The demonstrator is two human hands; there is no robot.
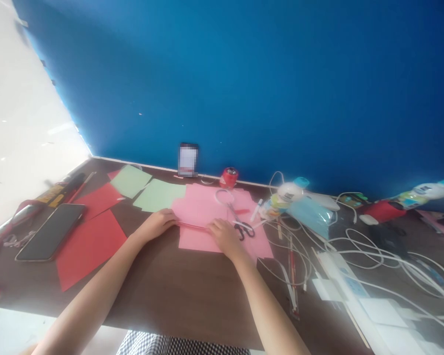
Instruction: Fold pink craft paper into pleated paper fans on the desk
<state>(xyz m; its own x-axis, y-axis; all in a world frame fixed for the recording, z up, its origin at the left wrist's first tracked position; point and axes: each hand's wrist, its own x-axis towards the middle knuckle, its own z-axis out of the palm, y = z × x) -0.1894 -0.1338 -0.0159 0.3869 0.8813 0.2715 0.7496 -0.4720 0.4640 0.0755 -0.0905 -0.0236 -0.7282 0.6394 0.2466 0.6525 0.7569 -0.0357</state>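
Observation:
A sheet of pink paper (200, 207) lies in front of me, its near edge folded into a narrow strip. At the left end of that edge, my left hand (158, 224) grips the sheet with bent fingers. My right hand (225, 237) has its fingers closed on the same edge farther right. More pink sheets (198, 240) are spread underneath. Dark-handled scissors (245, 230) lie on the pink paper just beyond my right hand. A roll of clear tape (224, 196) appears to rest near them.
Red sheets (92, 246), green sheets (159, 195) and a phone (52, 232) lie left. A red container (229, 177) and a small framed screen (188, 160) stand by the blue wall (244, 88). Glue bottles (286, 195), tangled white cables (377, 254) and a power strip (350, 283) crowd the right.

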